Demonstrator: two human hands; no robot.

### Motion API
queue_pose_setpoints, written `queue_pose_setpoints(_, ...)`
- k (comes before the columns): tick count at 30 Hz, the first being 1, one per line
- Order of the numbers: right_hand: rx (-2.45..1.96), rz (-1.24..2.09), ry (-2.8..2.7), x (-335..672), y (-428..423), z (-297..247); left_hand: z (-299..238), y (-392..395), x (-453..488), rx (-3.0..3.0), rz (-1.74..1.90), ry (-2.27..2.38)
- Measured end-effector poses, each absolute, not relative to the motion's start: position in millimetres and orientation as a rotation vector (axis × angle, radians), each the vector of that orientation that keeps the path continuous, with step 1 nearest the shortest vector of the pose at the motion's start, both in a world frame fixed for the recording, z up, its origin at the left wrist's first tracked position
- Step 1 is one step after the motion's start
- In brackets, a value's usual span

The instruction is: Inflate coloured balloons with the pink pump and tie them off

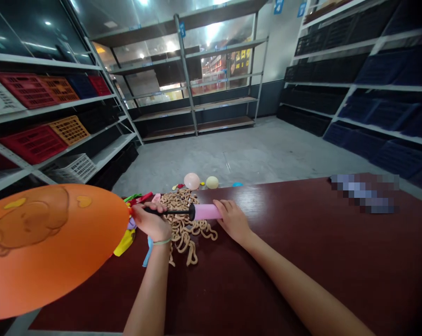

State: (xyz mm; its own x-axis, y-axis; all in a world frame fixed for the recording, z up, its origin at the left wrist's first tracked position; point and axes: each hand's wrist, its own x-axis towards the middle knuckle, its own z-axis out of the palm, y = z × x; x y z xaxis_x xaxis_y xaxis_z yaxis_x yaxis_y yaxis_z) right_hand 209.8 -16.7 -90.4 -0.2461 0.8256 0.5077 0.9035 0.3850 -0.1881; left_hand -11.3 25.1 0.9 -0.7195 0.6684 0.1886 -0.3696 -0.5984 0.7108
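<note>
A big inflated orange balloon (46, 247) with a cartoon print fills the lower left. My left hand (151, 223) is closed around its neck, where the black nozzle of a hand pump meets it. My right hand (232, 218) grips the pump's pink barrel (207, 212), held level above the dark red table (302, 261). Under the pump lies a heap of tan uninflated long balloons (183, 224). Loose coloured balloons, yellow, blue, red and green (125, 240), lie beside my left wrist.
Small inflated balloons, one pink (192, 180) and one yellow (212, 182), rest on the grey floor beyond the table's far edge. Shelving with red, orange and white crates (36, 140) lines the left; dark crates fill the right shelves. A blurred patch (367, 192) lies far right on the table.
</note>
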Motion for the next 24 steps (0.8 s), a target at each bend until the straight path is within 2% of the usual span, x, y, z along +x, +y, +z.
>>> queue_pose_setpoints(9, -1.452, -0.122, -2.132, 213, -18, -95, -40, 18, 42, 0.771, 2.04, 0.928)
queue_pose_setpoints(19, -1.442, -0.261, -2.122, 210, -16, -94, 18, 9, -8, 0.717, 2.221, 0.867)
queue_pose_setpoints(24, -1.435, -0.174, -2.153, 210, -14, -96, 16, 5, 0, 0.729, 2.294, 0.877)
